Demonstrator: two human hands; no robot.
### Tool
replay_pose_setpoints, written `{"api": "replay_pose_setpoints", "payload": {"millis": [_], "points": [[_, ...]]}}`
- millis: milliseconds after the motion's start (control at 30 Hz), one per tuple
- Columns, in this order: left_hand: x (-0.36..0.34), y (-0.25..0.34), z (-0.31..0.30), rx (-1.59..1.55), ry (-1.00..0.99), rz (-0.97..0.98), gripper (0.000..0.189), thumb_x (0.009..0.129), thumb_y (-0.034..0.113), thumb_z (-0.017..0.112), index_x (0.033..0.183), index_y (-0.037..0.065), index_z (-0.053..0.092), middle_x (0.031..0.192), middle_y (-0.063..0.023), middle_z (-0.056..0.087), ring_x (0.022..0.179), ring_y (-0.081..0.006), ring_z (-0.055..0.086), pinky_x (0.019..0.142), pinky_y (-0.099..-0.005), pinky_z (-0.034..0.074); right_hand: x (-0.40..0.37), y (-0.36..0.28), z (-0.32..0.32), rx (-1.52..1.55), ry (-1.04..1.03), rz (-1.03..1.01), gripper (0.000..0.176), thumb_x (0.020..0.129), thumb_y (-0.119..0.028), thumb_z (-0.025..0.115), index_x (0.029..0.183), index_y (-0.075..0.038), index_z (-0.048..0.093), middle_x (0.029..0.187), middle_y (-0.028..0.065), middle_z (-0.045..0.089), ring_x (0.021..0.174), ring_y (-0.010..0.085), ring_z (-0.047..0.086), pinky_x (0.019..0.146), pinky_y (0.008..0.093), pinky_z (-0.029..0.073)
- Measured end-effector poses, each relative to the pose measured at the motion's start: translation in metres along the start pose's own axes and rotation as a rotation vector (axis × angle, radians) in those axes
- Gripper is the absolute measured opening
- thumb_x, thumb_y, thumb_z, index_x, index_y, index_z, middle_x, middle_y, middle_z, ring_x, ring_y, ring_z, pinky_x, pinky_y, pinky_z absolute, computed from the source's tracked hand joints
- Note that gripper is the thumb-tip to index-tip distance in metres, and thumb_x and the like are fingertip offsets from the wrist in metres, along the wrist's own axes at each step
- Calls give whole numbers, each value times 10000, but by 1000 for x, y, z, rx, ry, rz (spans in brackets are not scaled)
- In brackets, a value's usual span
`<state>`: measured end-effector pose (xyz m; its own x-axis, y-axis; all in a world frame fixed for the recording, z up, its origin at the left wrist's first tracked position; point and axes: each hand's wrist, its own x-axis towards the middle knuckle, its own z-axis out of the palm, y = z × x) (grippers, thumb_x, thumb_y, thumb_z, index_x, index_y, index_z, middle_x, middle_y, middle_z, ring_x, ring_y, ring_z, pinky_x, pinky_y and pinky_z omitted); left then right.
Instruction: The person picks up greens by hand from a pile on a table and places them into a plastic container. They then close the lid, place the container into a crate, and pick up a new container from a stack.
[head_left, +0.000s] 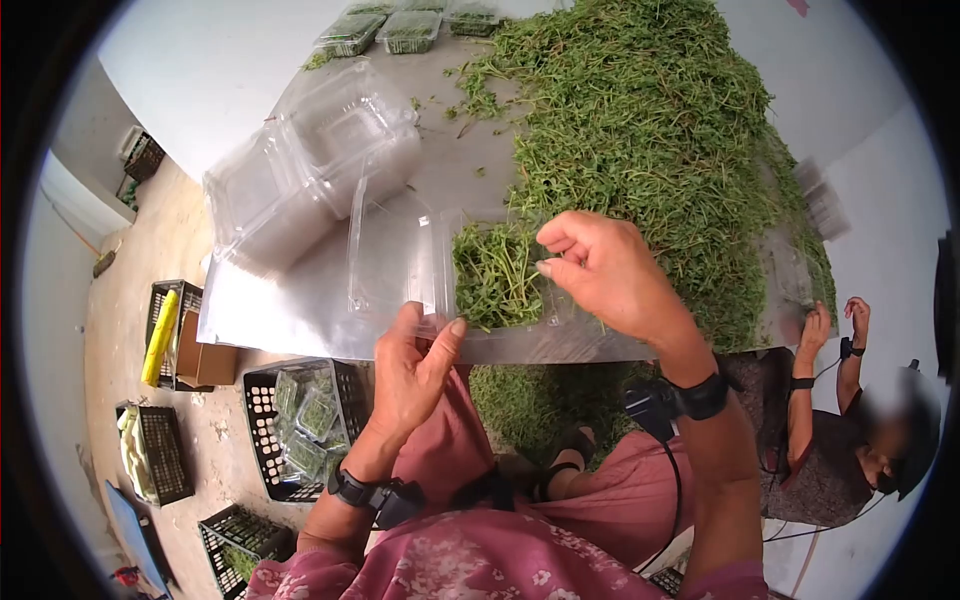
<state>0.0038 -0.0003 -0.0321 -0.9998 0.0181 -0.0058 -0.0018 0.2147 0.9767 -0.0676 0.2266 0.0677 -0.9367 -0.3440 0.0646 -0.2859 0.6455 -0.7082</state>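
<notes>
My left hand (412,365) grips the near edge of an open clear plastic clamshell box (400,265) at the table's front edge. One half of the box holds green herb sprigs (495,275). My right hand (600,270) hovers over that half with fingers pinched together, touching the sprigs and the box's rim. A large heap of the same green herbs (650,130) covers the table just behind my right hand.
A stack of empty clear clamshells (310,165) sits to the left on the metal table (270,310). Filled boxes (410,30) stand at the far end. Black crates (300,420) with packed boxes are on the floor. Another person (850,440) sits at the right.
</notes>
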Motion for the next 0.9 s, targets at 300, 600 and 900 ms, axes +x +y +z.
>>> {"api": "replay_pose_setpoints", "payload": {"millis": [300, 600, 900], "points": [[1, -1, 7, -45, 99, 51, 363, 914, 230, 681, 765, -1, 443, 599, -70, 556, 569, -85, 475, 503, -276, 417, 7, 10, 42, -537, -105, -295, 208, 829, -80, 604, 1023, -5, 591, 944, 134, 579, 997, 269, 536, 895, 409, 333], [-1, 6, 6, -64, 38, 0, 234, 947, 222, 631, 883, 20, 533, 709, -39, 580, 619, -91, 558, 540, -224, 453, 11, 14, 45, -621, -99, -295, 54, 831, -77, 587, 835, -40, 627, 885, 101, 540, 966, 272, 493, 852, 427, 330], [0, 6, 9, -61, 90, 26, 284, 941, 214, 652, 833, -13, 522, 647, -54, 599, 566, -97, 563, 500, -252, 448, 14, 23, 49, -586, -99, -326, 80, 835, -106, 604, 788, -48, 632, 865, 103, 569, 945, 277, 523, 847, 424, 338]]}}
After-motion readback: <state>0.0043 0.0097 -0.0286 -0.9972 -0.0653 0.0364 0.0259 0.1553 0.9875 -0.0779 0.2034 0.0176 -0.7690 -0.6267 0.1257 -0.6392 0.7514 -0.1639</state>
